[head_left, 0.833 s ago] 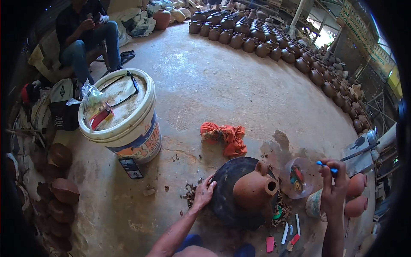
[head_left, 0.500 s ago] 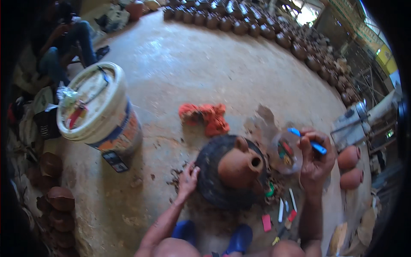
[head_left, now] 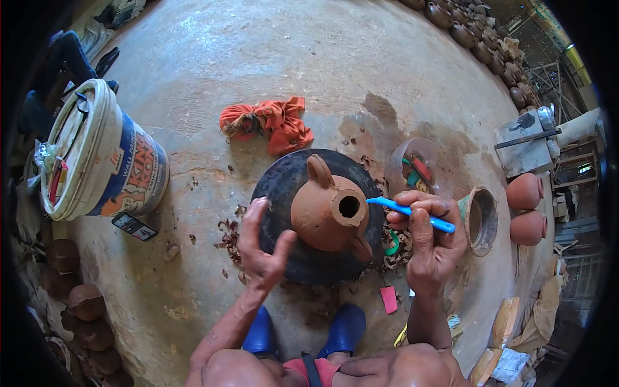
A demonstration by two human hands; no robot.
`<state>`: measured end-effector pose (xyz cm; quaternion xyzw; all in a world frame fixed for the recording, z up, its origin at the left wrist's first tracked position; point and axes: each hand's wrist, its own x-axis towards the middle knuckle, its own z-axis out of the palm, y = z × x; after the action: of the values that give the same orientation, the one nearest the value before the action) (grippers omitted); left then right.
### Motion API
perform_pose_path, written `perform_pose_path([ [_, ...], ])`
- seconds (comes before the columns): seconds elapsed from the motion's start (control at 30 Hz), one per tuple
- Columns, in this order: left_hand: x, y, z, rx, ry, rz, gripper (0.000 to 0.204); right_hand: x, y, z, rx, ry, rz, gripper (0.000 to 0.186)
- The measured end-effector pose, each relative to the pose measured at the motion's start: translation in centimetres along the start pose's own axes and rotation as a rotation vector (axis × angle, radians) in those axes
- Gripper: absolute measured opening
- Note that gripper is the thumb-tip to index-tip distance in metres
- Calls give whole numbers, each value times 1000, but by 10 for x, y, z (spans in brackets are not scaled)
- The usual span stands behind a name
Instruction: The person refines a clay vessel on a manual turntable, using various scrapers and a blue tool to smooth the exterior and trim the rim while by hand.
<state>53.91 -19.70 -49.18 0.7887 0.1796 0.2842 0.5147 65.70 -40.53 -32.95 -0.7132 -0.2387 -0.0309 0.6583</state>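
Note:
A brown clay jug point(head_left: 314, 216) with two loop handles and a round dark mouth sits on a black round turntable point(head_left: 277, 258). Over the turntable's left rim hovers my left hand point(head_left: 263, 248), fingers spread, thumb toward the jug, nothing in it. My right hand point(head_left: 433, 242) pinches a blue pen-like tool point(head_left: 412, 211), its thin pointed tip close to the right side of the jug's mouth. Whether the tip touches the clay I cannot tell. Dark clay shavings point(head_left: 229, 242) lie around the turntable.
A crumpled orange cloth point(head_left: 284, 126) lies beyond the turntable. Right of it stand a clear tub point(head_left: 419, 164) of small tools, an open-mouthed vessel point(head_left: 482, 222) and two reddish pots point(head_left: 525, 209). A white bucket point(head_left: 138, 174) with a phone point(head_left: 134, 227) against it stands left.
My right hand has brought the blue tool left and down to the jug's mouth. My left hand has lifted and opened over the turntable's rim. The view has tilted downward.

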Motion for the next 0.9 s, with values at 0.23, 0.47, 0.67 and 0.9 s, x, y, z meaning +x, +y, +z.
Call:
perform_pose_path([
  [0.23, 11, 55, 47, 20, -173, 211, 97, -3, 11, 9, -80, 8, 67, 11],
  [0.47, 7, 52, 63, 40, -143, 190, 96, 1, 21, 14, -122, 35, 24, 11],
  [0.67, 13, 50, 60, -2, -157, 201, 94, 4, 26, 15, -135, 17, 1, 10],
  [0.9, 26, 39, 55, -47, -208, 259, 92, 7, 31, 14, -113, -24, -23, 9],
])
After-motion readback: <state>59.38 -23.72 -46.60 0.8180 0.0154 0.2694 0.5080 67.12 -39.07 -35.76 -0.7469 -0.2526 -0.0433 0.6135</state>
